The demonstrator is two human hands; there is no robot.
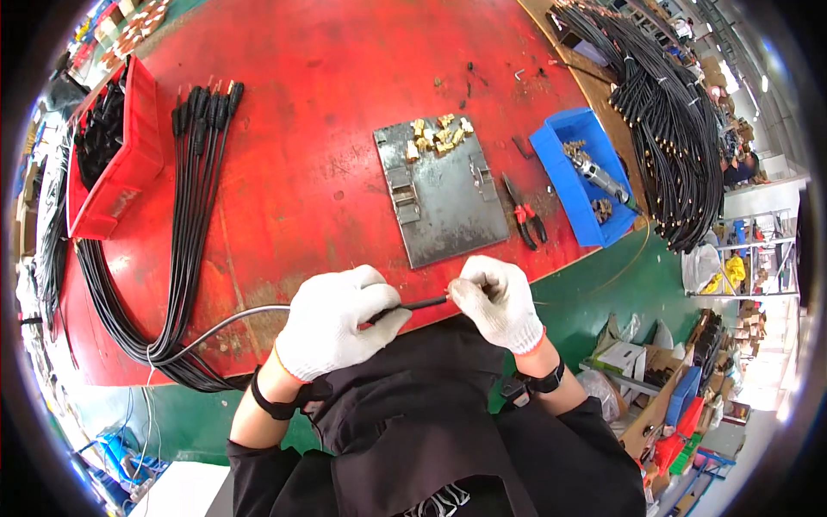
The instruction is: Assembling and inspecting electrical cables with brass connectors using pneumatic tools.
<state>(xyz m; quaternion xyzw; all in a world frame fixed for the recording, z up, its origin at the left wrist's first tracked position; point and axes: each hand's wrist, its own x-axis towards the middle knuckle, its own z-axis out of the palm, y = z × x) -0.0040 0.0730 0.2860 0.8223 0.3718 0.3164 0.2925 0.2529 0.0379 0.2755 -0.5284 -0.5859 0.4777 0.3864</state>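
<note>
My left hand (334, 320), in a white knit glove, is closed round a black cable (424, 303) close to the table's near edge. At the cable's tip, my gloved right hand (497, 302) pinches the end between thumb and fingers; a bit of copper colour shows there. Beyond my hands lies a dark metal plate (448, 211) with two small metal clamps. Several brass fittings (441, 136) are heaped at its far end. Right of the plate rest pliers (525, 215) with red and black handles.
A blue bin (564, 185) at the right holds a metal tool and small parts. Bundled black cables (194, 207) lie on the left of the red table (293, 112), beside a red bin (129, 164) of black parts. More cables (668, 112) hang at the far right.
</note>
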